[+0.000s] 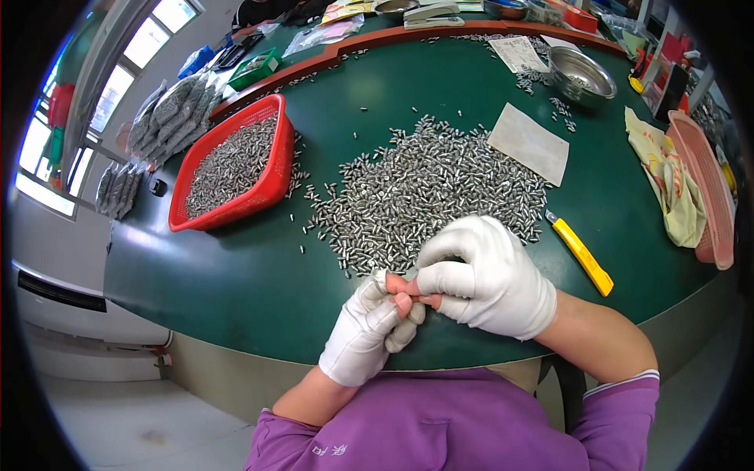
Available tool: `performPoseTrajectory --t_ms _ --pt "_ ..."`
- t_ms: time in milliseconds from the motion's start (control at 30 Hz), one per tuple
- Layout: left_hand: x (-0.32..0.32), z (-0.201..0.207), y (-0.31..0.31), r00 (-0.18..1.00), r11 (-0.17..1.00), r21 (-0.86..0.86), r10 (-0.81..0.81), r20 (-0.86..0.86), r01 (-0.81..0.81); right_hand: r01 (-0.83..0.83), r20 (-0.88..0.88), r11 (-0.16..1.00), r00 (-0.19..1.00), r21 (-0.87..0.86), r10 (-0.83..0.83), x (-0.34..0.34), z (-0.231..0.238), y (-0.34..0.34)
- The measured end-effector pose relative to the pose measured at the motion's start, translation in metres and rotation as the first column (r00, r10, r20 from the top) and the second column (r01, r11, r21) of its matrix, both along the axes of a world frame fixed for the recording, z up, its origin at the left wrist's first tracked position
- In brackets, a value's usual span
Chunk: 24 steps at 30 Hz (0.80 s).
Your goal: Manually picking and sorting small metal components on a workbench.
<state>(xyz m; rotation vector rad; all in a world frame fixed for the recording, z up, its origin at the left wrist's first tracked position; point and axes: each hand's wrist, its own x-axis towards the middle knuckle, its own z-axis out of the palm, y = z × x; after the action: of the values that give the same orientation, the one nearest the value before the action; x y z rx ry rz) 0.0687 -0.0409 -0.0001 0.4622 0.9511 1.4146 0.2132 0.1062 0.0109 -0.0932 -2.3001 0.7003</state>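
Both hands wear white gloves with bare fingertips and meet at the near edge of a green table [236, 275]. My left hand [369, 330] is curled, with a small silvery metal part [380, 284] showing at its fingers. My right hand [483, 275] pinches at the same spot, its bare fingertips touching the left hand's fingertips. Just beyond the hands spreads a large heap of small silvery metal parts [424, 188].
A red basket [275, 177] filled with the same parts stands at the left. A yellow utility knife [581, 253] lies right of my hands. Farther off are a paper sheet [530, 143], a steel bowl [581, 74], a yellow cloth [667, 177], a pink basket [711, 188] and bagged parts [169, 114].
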Motion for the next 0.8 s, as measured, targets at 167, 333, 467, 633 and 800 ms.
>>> performPoseTrajectory --t_ms 167,333,467,633,800 --pt "-0.002 -0.005 -0.001 1.000 0.999 0.044 0.006 0.013 -0.007 0.036 -0.009 0.999 0.999 0.017 -0.035 0.001 0.001 0.003" --pt "-0.005 0.000 -0.002 0.997 0.992 0.127 -0.026 0.070 0.017 0.324 0.019 0.943 0.945 0.071 -0.326 0.007 0.002 0.017" --pt "0.000 0.002 -0.008 0.867 0.988 0.054 0.156 -0.473 -0.148 0.539 -0.019 0.813 0.835 0.221 -0.549 0.019 0.012 0.026" --pt "-0.005 0.000 -0.025 0.135 0.987 0.126 0.138 -0.981 -0.095 0.720 0.183 0.584 0.560 0.376 -0.808 0.069 0.036 -0.001" --pt "-0.003 0.004 -0.024 -0.207 0.998 0.062 0.063 -0.976 0.013 0.815 0.382 0.446 0.304 0.371 -0.873 0.118 0.009 -0.018"
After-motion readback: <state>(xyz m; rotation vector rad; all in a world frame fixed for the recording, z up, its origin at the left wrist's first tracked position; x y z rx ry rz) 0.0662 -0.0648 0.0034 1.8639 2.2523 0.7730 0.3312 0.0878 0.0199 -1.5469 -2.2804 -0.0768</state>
